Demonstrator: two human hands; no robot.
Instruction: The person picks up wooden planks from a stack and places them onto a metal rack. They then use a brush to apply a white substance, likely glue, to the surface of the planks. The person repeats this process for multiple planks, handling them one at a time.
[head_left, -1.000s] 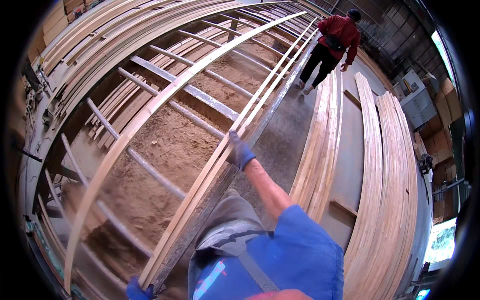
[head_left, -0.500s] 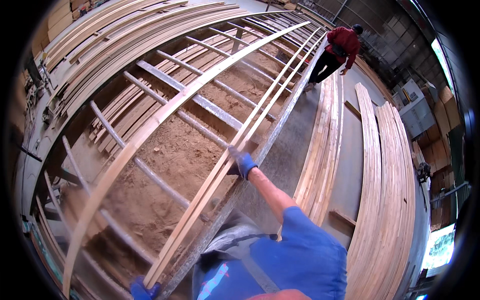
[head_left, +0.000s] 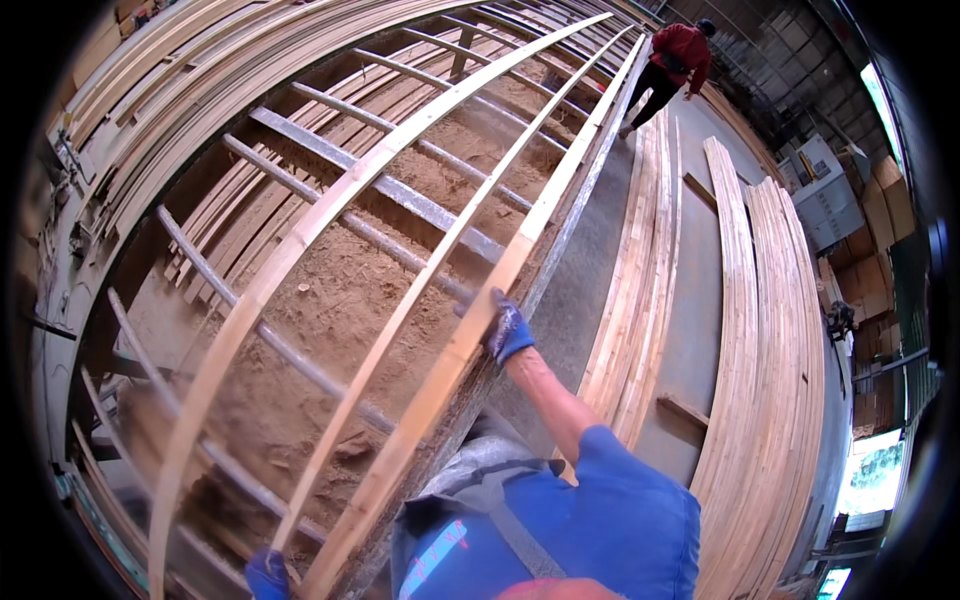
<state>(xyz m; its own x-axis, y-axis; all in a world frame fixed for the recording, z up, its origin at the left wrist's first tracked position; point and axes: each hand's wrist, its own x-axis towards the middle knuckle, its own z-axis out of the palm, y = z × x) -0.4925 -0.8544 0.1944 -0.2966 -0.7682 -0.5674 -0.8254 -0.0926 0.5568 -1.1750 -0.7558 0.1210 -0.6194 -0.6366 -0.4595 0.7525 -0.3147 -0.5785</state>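
Observation:
My right hand (head_left: 508, 325), in a blue and grey glove, grips the edge of the near wooden board (head_left: 445, 372), whose broad face shows. This long board lies along the near side of a metal roller frame (head_left: 425, 208). Left of it, a second wooden board (head_left: 385, 335) runs lengthwise across the rollers. At that second board's lower end is my gloved left hand (head_left: 267, 577), closed around it, with part of the hand cut off by the picture's edge. Farther left, a third long board (head_left: 265, 285) rests on the rollers, apart from both hands.
Sawdust (head_left: 330, 270) and loose strips lie beneath the rollers. Stacked boards (head_left: 170, 140) line the far left side. To the right, long board piles (head_left: 775, 370) lie on the floor over crosspieces. A person in a red top (head_left: 678, 55) is at the far end beside the frame.
The two near boards, close together before, now lie apart. The nearer one has turned to show its broad face. My right hand has shifted slightly rightward with it. The other person has moved farther off.

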